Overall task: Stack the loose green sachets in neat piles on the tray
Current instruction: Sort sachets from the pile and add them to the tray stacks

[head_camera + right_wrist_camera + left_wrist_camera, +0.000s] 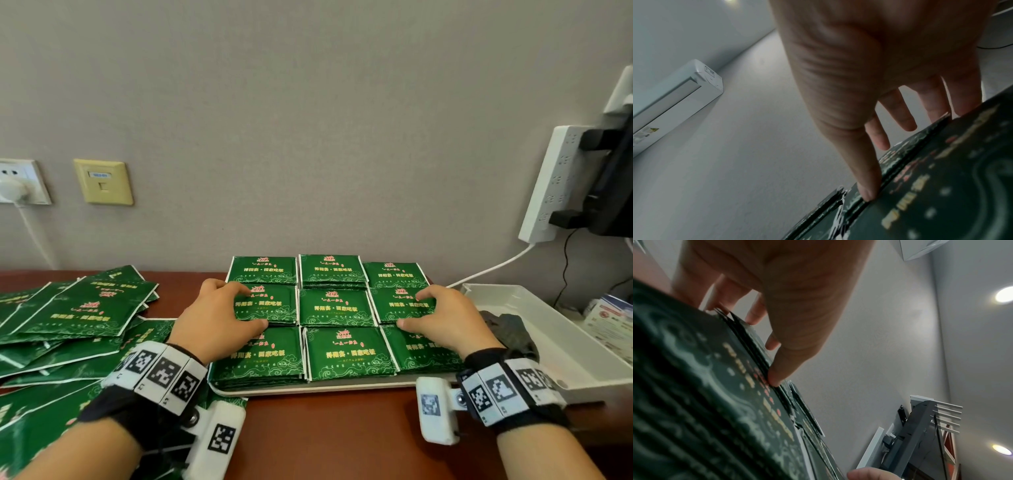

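The green sachets (337,306) sit in nine piles, three rows of three, on the white tray (318,386) on the counter (325,438). The left hand (219,318) pinches the middle-left pile between thumb and curled fingers. The right hand (442,318) pinches the middle-right pile the same way. I think both hands are squaring their piles. Squeeze softly and evenly, so edges line up and no sachet slides out. The piles touch their neighbours, so there is little room to push sideways. Loose sachets (78,308) lie in a messy heap to the left, still waiting. A second white tray (534,308) sits just right, so move the right arm with care
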Tool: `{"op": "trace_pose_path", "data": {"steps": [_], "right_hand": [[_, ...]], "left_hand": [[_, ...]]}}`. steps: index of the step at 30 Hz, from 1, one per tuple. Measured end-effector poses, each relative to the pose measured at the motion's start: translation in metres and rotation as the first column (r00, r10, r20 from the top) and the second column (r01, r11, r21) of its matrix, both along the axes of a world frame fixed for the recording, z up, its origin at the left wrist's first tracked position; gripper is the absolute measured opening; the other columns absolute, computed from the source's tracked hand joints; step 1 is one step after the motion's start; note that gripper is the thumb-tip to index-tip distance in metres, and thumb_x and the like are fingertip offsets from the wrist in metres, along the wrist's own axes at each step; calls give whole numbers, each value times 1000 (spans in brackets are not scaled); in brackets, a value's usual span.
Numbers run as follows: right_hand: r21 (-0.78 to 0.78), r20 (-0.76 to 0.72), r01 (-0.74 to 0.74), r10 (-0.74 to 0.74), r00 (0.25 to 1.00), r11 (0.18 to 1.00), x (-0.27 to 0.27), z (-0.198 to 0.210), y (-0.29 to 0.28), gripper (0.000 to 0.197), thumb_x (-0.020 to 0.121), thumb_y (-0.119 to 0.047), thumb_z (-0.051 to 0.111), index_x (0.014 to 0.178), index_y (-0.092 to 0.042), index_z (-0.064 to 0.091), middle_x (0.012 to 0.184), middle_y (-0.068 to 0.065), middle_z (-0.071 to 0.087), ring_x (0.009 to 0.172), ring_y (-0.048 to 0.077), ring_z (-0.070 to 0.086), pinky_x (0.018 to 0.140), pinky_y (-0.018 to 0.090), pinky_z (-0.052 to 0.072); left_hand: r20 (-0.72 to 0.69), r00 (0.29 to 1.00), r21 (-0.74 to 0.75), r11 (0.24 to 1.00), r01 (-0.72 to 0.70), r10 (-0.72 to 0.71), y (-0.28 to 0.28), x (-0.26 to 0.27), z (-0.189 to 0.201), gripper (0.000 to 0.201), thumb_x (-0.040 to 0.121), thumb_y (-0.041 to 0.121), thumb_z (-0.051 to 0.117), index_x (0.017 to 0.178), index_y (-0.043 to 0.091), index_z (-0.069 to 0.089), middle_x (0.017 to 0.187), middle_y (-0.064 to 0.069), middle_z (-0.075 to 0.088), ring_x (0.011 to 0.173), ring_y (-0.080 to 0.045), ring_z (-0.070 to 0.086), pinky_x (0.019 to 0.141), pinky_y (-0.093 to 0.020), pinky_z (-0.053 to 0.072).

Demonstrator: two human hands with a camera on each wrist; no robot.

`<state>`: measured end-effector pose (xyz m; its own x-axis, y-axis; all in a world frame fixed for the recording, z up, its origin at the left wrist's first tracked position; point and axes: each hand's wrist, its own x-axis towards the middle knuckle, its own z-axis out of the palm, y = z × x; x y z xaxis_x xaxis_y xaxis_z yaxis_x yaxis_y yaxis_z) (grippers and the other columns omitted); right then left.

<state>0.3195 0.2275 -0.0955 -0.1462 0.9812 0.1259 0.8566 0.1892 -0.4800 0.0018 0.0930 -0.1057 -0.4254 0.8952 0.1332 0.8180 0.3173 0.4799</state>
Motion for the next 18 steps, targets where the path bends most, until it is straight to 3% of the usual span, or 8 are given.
{"op": "trace_pose_path", "data": {"steps": [2,7,15,18], "right_hand": [[1,8,0,0,1000,1000,0,1,0,69,68,-47,89,124,-20,61,116,4,64,88,18,66,72,31,49],[-49,21,-12,13,1000,999,0,-1,2,71,69,-50,87,129,-22,59,124,4,62,101,25,67,90,38,54],[-33,61,-10,12,998,999,1,-2,5,65,76,-41,85,131,-20,60,135,5,56,112,21,58,87,29,47],[-15,90,-6,7,996,1000,0,1,3,65,74,-45,86,129,-23,61,133,5,57,111,22,58,91,34,50]], "left_hand": [[-3,1000,-2,1000,-1,1,0,0,0,63,77,60,72,131,35,51,143,3,37,91,-10,54,90,-34,53],[-7,1000,-6,1000,-5,5,-1,1,0,64,78,60,72,132,34,51,143,3,37,91,-10,53,89,-34,53],[-18,1000,-6,1000,-8,7,0,2,0,63,78,60,72,132,34,52,144,3,37,91,-11,54,89,-34,53],[-27,1000,-16,1000,-14,14,-1,2,1,63,78,60,72,132,34,52,144,3,37,90,-11,54,89,-34,52]]}}
